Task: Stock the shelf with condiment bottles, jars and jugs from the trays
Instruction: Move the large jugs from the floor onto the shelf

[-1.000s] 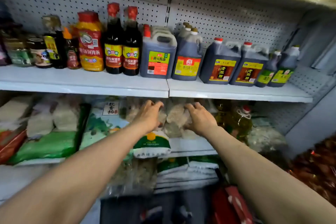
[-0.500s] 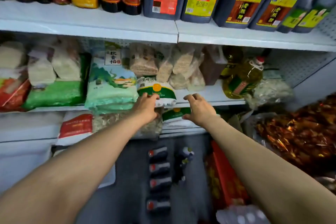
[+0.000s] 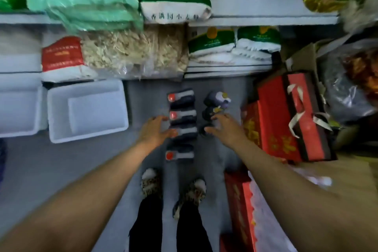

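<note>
Both hands reach down over dark jugs standing on the grey floor. The left hand (image 3: 155, 131) has its fingers spread and straight, holding nothing, its fingertips at the third jug (image 3: 185, 131) in a row of four red-capped jugs; two of these (image 3: 181, 97) (image 3: 182, 116) stand beyond it and one (image 3: 179, 154) nearer the person. The right hand (image 3: 226, 129) is likewise open and empty, fingers over a shorter row of bottles (image 3: 217, 98) just right of the jugs. Whether either hand touches anything is unclear through the blur. Left of the left hand lies a white tray (image 3: 61, 108); right of the right hand stand red boxes (image 3: 286, 116). Beyond both hands, shelves (image 3: 255, 19) hold bagged goods.
</note>
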`<move>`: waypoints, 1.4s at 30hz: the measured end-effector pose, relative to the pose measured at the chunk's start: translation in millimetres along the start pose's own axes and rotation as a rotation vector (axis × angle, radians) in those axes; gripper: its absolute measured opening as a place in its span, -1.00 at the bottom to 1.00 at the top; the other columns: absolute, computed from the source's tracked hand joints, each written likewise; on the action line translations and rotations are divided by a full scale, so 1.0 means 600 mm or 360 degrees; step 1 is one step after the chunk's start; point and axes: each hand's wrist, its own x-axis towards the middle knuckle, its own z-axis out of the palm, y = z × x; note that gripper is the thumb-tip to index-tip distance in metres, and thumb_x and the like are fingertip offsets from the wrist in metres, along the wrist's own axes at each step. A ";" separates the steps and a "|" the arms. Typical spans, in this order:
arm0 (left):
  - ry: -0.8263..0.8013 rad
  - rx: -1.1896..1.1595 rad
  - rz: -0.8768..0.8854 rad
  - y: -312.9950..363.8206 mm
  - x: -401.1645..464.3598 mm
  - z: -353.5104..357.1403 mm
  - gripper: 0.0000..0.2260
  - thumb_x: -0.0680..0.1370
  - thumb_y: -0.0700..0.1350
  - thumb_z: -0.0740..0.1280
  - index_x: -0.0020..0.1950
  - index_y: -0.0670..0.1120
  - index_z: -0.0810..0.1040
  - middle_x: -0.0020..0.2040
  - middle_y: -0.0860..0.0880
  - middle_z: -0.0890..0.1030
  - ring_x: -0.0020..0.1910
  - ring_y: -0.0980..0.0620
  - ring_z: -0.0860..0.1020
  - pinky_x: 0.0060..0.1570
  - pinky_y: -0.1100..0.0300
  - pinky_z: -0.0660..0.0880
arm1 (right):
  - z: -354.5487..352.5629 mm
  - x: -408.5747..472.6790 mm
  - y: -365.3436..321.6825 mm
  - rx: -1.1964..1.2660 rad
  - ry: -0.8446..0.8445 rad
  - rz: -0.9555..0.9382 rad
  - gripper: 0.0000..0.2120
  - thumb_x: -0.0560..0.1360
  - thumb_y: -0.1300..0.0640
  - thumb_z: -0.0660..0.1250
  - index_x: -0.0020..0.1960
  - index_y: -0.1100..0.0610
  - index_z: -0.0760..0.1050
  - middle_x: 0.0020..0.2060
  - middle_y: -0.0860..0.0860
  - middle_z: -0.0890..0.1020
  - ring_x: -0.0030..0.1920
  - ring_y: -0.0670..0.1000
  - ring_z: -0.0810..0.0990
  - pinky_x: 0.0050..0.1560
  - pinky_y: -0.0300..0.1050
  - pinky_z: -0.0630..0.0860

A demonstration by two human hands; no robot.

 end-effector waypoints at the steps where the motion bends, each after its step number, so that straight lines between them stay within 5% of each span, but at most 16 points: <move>1: -0.0026 -0.0035 -0.0045 -0.027 0.008 0.029 -0.46 0.49 0.05 0.47 0.40 -0.11 0.45 0.35 -0.18 0.49 0.29 -0.15 0.48 0.18 0.16 0.37 | 0.028 0.010 0.022 0.0057 -0.0025 0.0041 -0.52 0.48 -0.16 0.43 0.26 0.11 0.51 0.19 0.11 0.55 0.18 0.14 0.55 0.10 -0.02 0.50; 4: -0.0080 -0.0111 -0.0144 -0.106 0.033 0.105 -0.48 0.50 0.02 0.47 0.40 -0.11 0.45 0.31 -0.17 0.53 0.26 -0.13 0.50 0.12 0.19 0.38 | 0.111 0.036 0.077 0.0144 -0.0098 0.0106 -0.53 0.52 -0.14 0.40 0.30 0.13 0.53 0.25 0.10 0.56 0.23 0.13 0.54 0.06 -0.15 0.39; 9: -0.0217 -0.0135 -0.0213 -0.224 0.087 0.218 -0.44 0.51 0.09 0.43 0.46 -0.02 0.41 0.39 -0.11 0.49 0.35 -0.11 0.46 0.27 0.13 0.38 | 0.252 0.062 0.140 0.0346 -0.0162 0.0169 -0.63 0.56 -0.08 0.37 0.26 0.13 0.55 0.22 0.12 0.60 0.22 0.14 0.55 0.20 0.01 0.47; 16: -0.0315 -0.0244 -0.0136 -0.373 0.182 0.386 -0.34 0.50 0.03 0.45 0.54 0.07 0.26 0.38 -0.06 0.47 0.38 -0.06 0.42 0.24 0.28 0.30 | 0.461 0.123 0.249 0.0597 -0.0049 0.0209 -0.58 0.55 0.00 0.40 0.37 0.05 0.47 0.10 -0.08 0.51 0.13 -0.06 0.49 0.09 -0.26 0.40; 22: -0.0168 -0.0432 0.0089 -0.457 0.242 0.460 -0.27 0.46 0.13 0.43 0.57 0.15 0.19 0.49 0.07 0.36 0.41 0.13 0.33 0.45 0.10 0.30 | 0.571 0.191 0.320 0.1020 0.0031 0.0034 -0.53 0.52 0.02 0.44 0.41 -0.07 0.45 0.33 -0.14 0.50 0.27 -0.21 0.46 0.12 -0.42 0.43; 26: -0.0131 -0.0558 0.0224 -0.495 0.271 0.483 -0.17 0.33 0.34 0.43 0.54 0.29 0.19 0.49 0.21 0.34 0.46 0.17 0.32 0.44 0.07 0.32 | 0.615 0.212 0.333 0.1217 0.0078 -0.0167 -0.59 0.54 0.20 0.40 0.38 0.07 0.47 0.34 -0.01 0.50 0.20 -0.33 0.51 0.08 -0.43 0.47; 36: -0.0143 -0.0970 0.0216 -0.522 0.315 0.512 -0.13 0.24 0.11 0.60 0.48 0.09 0.29 0.41 0.03 0.44 0.39 0.10 0.41 0.40 0.06 0.39 | 0.656 0.244 0.360 0.1255 0.0238 -0.0463 -0.70 0.56 0.27 0.35 0.27 0.13 0.46 0.29 -0.01 0.47 0.26 -0.39 0.43 0.18 -0.45 0.39; 39: -0.0156 -0.1074 0.0190 -0.514 0.320 0.508 -0.13 0.16 0.17 0.54 0.43 0.08 0.32 0.32 0.08 0.48 0.30 0.18 0.47 0.26 0.23 0.47 | 0.658 0.255 0.358 0.1273 0.0286 -0.0442 -0.74 0.56 0.09 0.39 0.23 -0.01 0.50 0.35 0.03 0.49 0.44 -0.11 0.38 0.36 -0.23 0.40; 42: -0.0132 -0.1218 0.0156 -0.495 0.323 0.505 -0.22 0.28 0.13 0.58 0.40 -0.04 0.34 0.22 0.08 0.54 0.16 0.23 0.53 0.06 0.41 0.48 | 0.647 0.265 0.346 0.1262 0.0358 -0.0341 -0.69 0.53 -0.10 0.38 0.24 -0.05 0.50 0.21 -0.02 0.58 0.26 -0.06 0.54 0.21 -0.16 0.52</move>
